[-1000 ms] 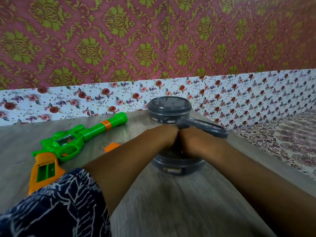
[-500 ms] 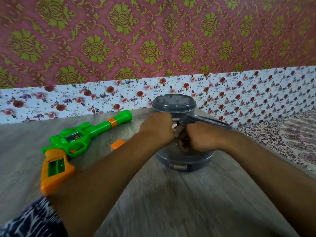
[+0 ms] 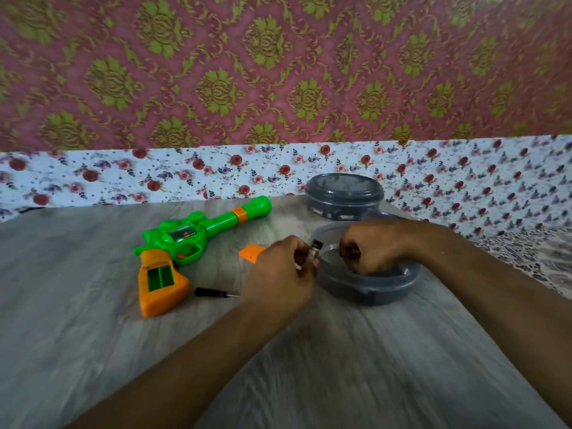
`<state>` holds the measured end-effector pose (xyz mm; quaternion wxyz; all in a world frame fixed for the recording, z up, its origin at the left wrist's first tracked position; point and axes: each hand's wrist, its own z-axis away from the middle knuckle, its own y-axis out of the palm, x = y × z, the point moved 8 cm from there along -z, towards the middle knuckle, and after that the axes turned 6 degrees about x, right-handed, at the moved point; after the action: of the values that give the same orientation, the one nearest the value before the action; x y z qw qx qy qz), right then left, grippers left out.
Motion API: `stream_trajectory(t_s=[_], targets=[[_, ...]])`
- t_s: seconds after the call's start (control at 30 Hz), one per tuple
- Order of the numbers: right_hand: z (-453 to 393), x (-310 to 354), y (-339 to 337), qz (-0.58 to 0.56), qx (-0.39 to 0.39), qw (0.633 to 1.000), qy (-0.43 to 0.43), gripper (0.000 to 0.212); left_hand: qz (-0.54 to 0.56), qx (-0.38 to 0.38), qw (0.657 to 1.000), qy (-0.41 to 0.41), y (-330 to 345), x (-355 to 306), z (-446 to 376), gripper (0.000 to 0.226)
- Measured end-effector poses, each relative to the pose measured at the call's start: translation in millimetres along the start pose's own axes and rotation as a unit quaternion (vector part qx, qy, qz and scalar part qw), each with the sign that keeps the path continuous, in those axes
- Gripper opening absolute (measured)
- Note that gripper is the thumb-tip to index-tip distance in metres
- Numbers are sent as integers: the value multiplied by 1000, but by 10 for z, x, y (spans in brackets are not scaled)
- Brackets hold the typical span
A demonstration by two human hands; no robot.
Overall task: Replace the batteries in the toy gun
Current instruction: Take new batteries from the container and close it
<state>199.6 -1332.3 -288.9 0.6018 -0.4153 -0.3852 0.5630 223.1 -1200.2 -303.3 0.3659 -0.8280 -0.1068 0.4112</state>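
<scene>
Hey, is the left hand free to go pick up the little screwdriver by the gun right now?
Probably not yet: the left hand already pinches a small battery. The screwdriver lies unobstructed on the table, just left of that wrist.

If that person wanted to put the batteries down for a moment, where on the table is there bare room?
The broad near stretch of table, below the toy gun and between the forearms, is bare. So is the far-left part beyond the gun's grip. It is crowded between the gun, orange cover, screwdriver and open container, where both hands work.
</scene>
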Motion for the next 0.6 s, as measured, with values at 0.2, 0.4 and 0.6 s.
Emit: stream_trajectory(t_s=[0.2,0.4,0.6], targets=[[-59,-31,120,-49,5,998,26,19,-95,45,993,48,-206,110,107,13],[-20,-32,-41,-137,-86,987,7,26,-52,3,998,26,-476,327,234,5],[468,416,-635,-323,-286,897,-100,21,-17,-64,998,15,-740,390,229,8]])
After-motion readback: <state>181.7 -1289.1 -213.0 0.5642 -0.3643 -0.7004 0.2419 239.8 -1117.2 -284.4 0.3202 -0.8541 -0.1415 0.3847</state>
